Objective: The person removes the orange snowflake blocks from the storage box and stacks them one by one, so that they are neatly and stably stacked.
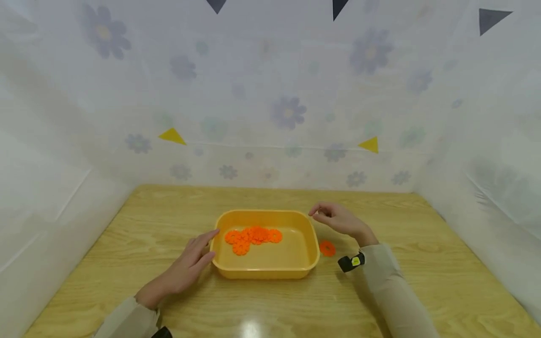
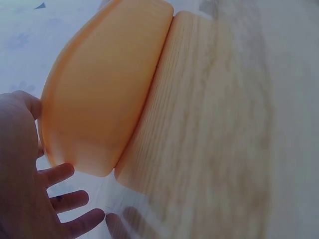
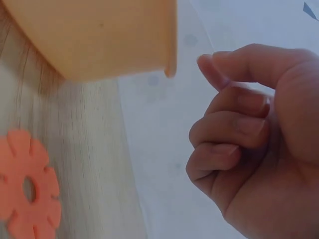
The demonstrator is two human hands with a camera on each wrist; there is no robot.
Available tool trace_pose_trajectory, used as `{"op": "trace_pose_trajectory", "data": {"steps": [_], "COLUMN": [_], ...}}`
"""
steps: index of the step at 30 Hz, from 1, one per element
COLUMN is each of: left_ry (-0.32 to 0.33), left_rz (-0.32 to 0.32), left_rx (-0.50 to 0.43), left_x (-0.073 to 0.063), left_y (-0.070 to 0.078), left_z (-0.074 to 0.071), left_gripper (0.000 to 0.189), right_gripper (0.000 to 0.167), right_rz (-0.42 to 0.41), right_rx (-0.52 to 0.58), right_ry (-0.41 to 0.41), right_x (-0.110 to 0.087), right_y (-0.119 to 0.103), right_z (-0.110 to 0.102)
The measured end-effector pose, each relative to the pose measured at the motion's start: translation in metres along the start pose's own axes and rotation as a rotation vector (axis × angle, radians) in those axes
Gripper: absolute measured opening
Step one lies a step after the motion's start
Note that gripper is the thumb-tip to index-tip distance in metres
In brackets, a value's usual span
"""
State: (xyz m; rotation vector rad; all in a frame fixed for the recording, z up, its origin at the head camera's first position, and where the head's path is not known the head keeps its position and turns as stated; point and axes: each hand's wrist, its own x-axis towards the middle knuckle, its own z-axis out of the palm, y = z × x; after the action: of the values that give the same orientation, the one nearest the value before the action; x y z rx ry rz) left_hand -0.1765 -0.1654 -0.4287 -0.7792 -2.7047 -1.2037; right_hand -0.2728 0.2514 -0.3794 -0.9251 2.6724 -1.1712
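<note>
One tray (image 1: 270, 259) on one worktop (image 1: 186, 197). One loose disc (image 1: 323, 250) beside it; inside, several heaped discs (image 1: 241, 247), overlapping too much to count. One left hand (image 1: 182, 270), one right hand (image 1: 340, 219); two sleeves (image 1: 390, 281). Two yellow triangles (image 1: 172, 136), three dark triangles (image 1: 492, 20).

right sleeve (image 1: 393, 291): long, pale beige, lightly creased, ending at the wrist | right wrist device (image 1: 344, 265): small, black, boxy | yellow patch (image 1: 356, 260): set on it, marking too small to read | left sleeve (image 1: 127, 321): same pale beige, creased | left wrist device (image 1: 162, 333): black, partly out of view
</note>
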Motion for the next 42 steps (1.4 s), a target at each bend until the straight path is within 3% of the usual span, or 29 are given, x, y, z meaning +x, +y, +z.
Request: {"op": "trace_pose_trajectory", "data": {"steps": [10, 18, 27, 36, 42], "left_ry": [-0.006, -0.011, 0.001, -0.011, -0.019], "left_rz": [0.010, 0.006, -0.001, 0.013, 0.002], "left_rx": [-0.013, -0.013, -0.004, -0.027, -0.024], "left_x": [0.001, -0.002, -0.004, 0.003, 0.002], "left_y": [-0.002, -0.003, -0.001, 0.000, 0.000], "left_z": [-0.004, -0.008, -0.008, -0.004, -0.003], "left_gripper": [0.049, 0.050, 0.049, 0.050, 0.050], "right_gripper": [0.020, 0.020, 0.020, 0.021, 0.023], "right_rz": [0.021, -0.043, -0.147, -0.103, -0.110], "right_rx": [0.060, 0.019, 0.045, -0.037, -0.180], "right_ry": [-0.013, -0.028, -0.021, -0.073, -0.133], "right_x": [0.014, 0.036, 0.044, 0.046, 0.045], "right_y": [-0.055, -0.026, -0.029, -0.031, -0.034], "right_z": [0.005, 0.023, 0.033, 0.039, 0.048]}}
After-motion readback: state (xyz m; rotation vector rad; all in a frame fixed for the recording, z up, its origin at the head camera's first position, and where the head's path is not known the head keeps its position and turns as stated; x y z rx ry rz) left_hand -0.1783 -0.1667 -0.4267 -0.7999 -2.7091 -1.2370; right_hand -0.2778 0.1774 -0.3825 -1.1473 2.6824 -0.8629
